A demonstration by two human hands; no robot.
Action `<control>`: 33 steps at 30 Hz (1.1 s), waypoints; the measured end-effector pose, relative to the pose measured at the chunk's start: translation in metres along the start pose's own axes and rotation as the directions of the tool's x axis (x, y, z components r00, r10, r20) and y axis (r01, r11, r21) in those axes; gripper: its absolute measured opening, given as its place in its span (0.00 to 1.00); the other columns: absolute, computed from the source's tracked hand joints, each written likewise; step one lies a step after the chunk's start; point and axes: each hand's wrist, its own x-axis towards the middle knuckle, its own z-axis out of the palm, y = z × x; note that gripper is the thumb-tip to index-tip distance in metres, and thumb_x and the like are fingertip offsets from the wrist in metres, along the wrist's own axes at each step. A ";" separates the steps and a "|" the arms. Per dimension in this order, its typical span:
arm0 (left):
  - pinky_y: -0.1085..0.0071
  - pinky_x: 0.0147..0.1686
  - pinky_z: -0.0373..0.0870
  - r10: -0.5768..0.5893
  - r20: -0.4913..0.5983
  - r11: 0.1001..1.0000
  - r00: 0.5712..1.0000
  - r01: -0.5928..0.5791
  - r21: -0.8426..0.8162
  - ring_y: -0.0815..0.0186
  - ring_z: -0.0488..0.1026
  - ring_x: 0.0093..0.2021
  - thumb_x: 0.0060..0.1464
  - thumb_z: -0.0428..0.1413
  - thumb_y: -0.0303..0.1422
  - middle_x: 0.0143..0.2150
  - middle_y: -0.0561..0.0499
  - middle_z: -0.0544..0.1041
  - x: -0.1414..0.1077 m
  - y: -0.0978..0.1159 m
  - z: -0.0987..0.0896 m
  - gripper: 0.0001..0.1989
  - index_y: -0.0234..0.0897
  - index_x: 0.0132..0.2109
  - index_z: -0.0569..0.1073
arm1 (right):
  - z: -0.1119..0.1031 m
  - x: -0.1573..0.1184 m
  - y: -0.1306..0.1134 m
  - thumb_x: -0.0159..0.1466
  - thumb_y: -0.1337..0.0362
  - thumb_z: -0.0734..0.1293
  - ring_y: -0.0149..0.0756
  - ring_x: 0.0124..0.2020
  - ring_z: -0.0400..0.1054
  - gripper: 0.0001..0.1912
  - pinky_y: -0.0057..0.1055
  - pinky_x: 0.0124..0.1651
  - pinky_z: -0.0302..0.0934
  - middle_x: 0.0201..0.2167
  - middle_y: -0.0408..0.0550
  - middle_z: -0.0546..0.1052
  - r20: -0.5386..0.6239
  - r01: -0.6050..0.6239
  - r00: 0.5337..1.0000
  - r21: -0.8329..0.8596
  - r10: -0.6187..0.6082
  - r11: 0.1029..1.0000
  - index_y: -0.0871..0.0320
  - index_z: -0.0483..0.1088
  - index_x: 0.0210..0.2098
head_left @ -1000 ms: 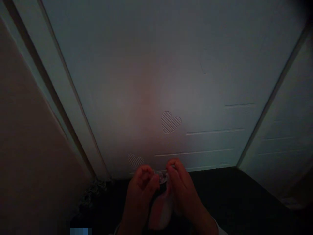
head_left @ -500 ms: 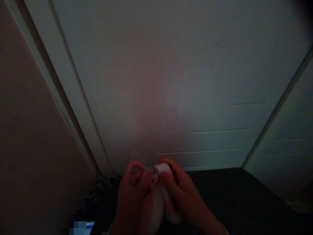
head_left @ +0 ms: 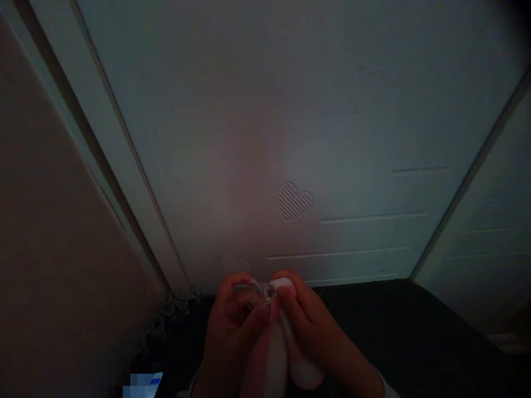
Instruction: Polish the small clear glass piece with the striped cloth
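A pink-and-white soft item (head_left: 276, 359), plush-looking with long rounded parts hanging down, is held low in the middle of the view. My right hand (head_left: 313, 318) pinches its white upper end between thumb and fingers. At that end sits a clear, shiny loop-like piece (head_left: 265, 292); whether it is plastic or metal I cannot tell. My left hand (head_left: 232, 320) has thumb and curled fingers closed on the left side of this clear piece, close against the soft item. Dim light hides the finer details.
A pale panel (head_left: 199, 138) with engraved hearts and lines rises ahead, and another panel (head_left: 489, 221) meets it at right. A brownish surface (head_left: 50, 221) stands at left. Below is a dark surface (head_left: 373, 331), with a lit, blurred-out screen (head_left: 145, 384) at bottom left.
The clear piece shows more openly as a loop between my hands. My left fingers have shifted slightly right, and the soft item's hanging parts have moved a little right and down.
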 end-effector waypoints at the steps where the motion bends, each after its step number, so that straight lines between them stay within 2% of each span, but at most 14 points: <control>1: 0.77 0.26 0.67 0.011 -0.014 1.000 1.000 -0.012 -0.016 0.69 0.72 0.25 0.41 0.66 0.32 0.22 0.59 0.75 -0.002 0.000 0.003 0.18 0.42 0.40 0.69 | 0.000 0.000 0.000 0.71 0.54 0.51 0.33 0.30 0.65 0.17 0.29 0.34 0.58 0.29 0.43 0.70 -0.010 0.003 1.000 0.003 -0.003 1.000 0.57 0.64 0.38; 4: 0.76 0.30 0.68 0.066 -0.067 0.998 0.996 -0.066 0.003 0.67 0.74 0.30 0.40 0.66 0.30 0.26 0.57 0.77 -0.007 0.002 0.009 0.16 0.43 0.38 0.72 | -0.001 0.001 0.001 0.71 0.52 0.51 0.34 0.31 0.65 0.19 0.29 0.36 0.59 0.30 0.44 0.71 -0.022 0.011 1.000 0.051 -0.010 0.999 0.57 0.65 0.37; 6: 0.75 0.31 0.68 0.123 -0.038 0.989 0.992 -0.119 0.085 0.67 0.74 0.30 0.42 0.65 0.30 0.27 0.56 0.77 -0.007 0.002 0.010 0.12 0.42 0.36 0.74 | -0.001 0.001 0.001 0.71 0.52 0.51 0.34 0.32 0.66 0.20 0.29 0.37 0.60 0.30 0.44 0.71 -0.030 0.005 1.000 0.090 -0.002 0.996 0.56 0.66 0.36; 8: 0.74 0.32 0.68 0.181 0.036 0.964 0.983 -0.185 0.193 0.66 0.74 0.31 0.42 0.65 0.29 0.28 0.55 0.78 -0.004 0.001 0.006 0.08 0.42 0.33 0.76 | -0.001 0.002 0.002 0.71 0.53 0.51 0.34 0.31 0.66 0.20 0.29 0.36 0.59 0.29 0.44 0.71 -0.040 -0.008 0.999 0.097 0.012 0.995 0.56 0.66 0.34; 11: 0.71 0.34 0.68 0.229 0.135 0.909 0.964 -0.261 0.325 0.64 0.74 0.31 0.43 0.65 0.30 0.29 0.52 0.79 0.003 -0.003 -0.003 0.07 0.41 0.34 0.78 | 0.000 0.004 0.003 0.70 0.54 0.52 0.33 0.28 0.64 0.19 0.30 0.33 0.57 0.26 0.43 0.70 -0.064 -0.012 0.998 0.011 0.012 1.000 0.56 0.65 0.30; 15: 0.70 0.33 0.67 0.279 0.155 0.852 0.948 -0.319 0.414 0.63 0.73 0.30 0.44 0.66 0.33 0.28 0.52 0.78 0.006 -0.007 -0.009 0.09 0.41 0.36 0.78 | 0.000 0.007 0.008 0.69 0.56 0.53 0.32 0.23 0.60 0.19 0.29 0.28 0.54 0.21 0.41 0.67 -0.100 -0.002 0.995 -0.078 -0.006 0.997 0.56 0.62 0.25; 20: 0.71 0.31 0.65 0.420 0.178 0.746 0.890 -0.450 0.490 0.65 0.69 0.29 0.43 0.66 0.29 0.29 0.53 0.74 0.006 -0.003 -0.003 0.07 0.41 0.32 0.76 | -0.003 0.009 0.011 0.67 0.57 0.57 0.30 0.22 0.61 0.17 0.28 0.26 0.52 0.19 0.40 0.68 -0.196 -0.017 0.981 -0.103 -0.003 0.995 0.56 0.63 0.23; 22: 0.72 0.32 0.66 0.439 0.171 0.744 0.882 -0.464 0.482 0.65 0.70 0.30 0.42 0.66 0.28 0.30 0.53 0.75 0.005 -0.001 0.001 0.08 0.41 0.31 0.76 | -0.005 0.009 0.011 0.64 0.57 0.61 0.30 0.21 0.61 0.16 0.27 0.25 0.52 0.18 0.39 0.67 -0.227 -0.055 0.973 -0.092 0.033 0.994 0.56 0.64 0.22; 26: 0.71 0.35 0.68 0.347 0.102 0.841 0.932 -0.357 0.407 0.63 0.73 0.33 0.42 0.65 0.28 0.32 0.52 0.77 0.002 -0.003 0.006 0.09 0.42 0.34 0.77 | -0.005 0.011 0.010 0.59 0.57 0.65 0.33 0.24 0.64 0.13 0.28 0.29 0.56 0.20 0.41 0.71 -0.281 -0.078 0.957 0.015 0.079 0.997 0.57 0.69 0.23; 29: 0.70 0.37 0.68 0.241 -0.031 0.922 0.970 -0.219 0.318 0.63 0.74 0.36 0.44 0.65 0.32 0.33 0.51 0.78 0.005 -0.007 0.005 0.09 0.40 0.35 0.77 | -0.007 0.014 0.009 0.62 0.56 0.63 0.35 0.27 0.66 0.14 0.29 0.31 0.59 0.23 0.43 0.73 -0.360 -0.077 0.925 0.134 0.121 0.988 0.57 0.71 0.26; 33: 0.72 0.34 0.70 0.041 -0.137 0.995 0.990 -0.027 0.098 0.66 0.75 0.33 0.47 0.64 0.38 0.32 0.52 0.78 0.017 -0.009 0.000 0.13 0.37 0.39 0.75 | -0.013 0.017 0.010 0.66 0.54 0.60 0.35 0.28 0.67 0.18 0.30 0.34 0.61 0.24 0.44 0.75 -0.371 -0.050 0.918 0.232 0.136 0.971 0.57 0.73 0.27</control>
